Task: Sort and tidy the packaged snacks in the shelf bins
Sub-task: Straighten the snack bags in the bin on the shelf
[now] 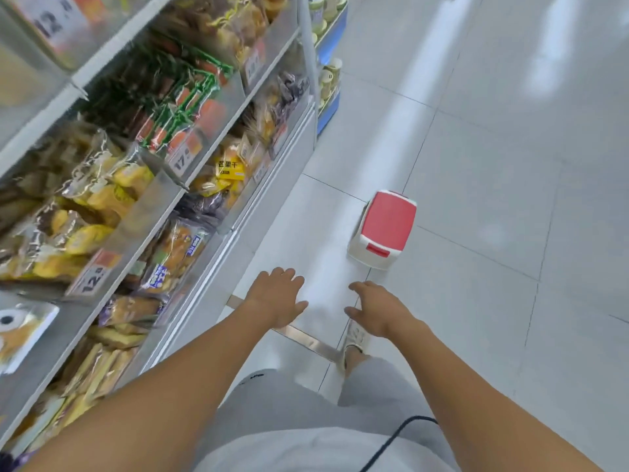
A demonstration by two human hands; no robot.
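Tiered clear shelf bins (pixel 218 107) along the left hold packaged snacks: yellow packs (pixel 98 195), green and orange packs (pixel 177 114), a yellow mango pack (pixel 231 168), and blue-labelled bread bags (pixel 177 253). My left hand (pixel 277 298) and my right hand (pixel 376 310) both reach out over the floor in front of me, palms down, fingers spread. Neither hand holds anything. Both are clear of the bins, to the right of the lowest shelf.
A low stool with a red top and white base (pixel 388 229) stands on the pale tiled floor (pixel 493 165) just beyond my hands. Cups fill a blue shelf (pixel 328 80) further down the aisle. Price tags (pixel 93 274) hang on the bin fronts. My foot (pixel 355 338) is below my right hand.
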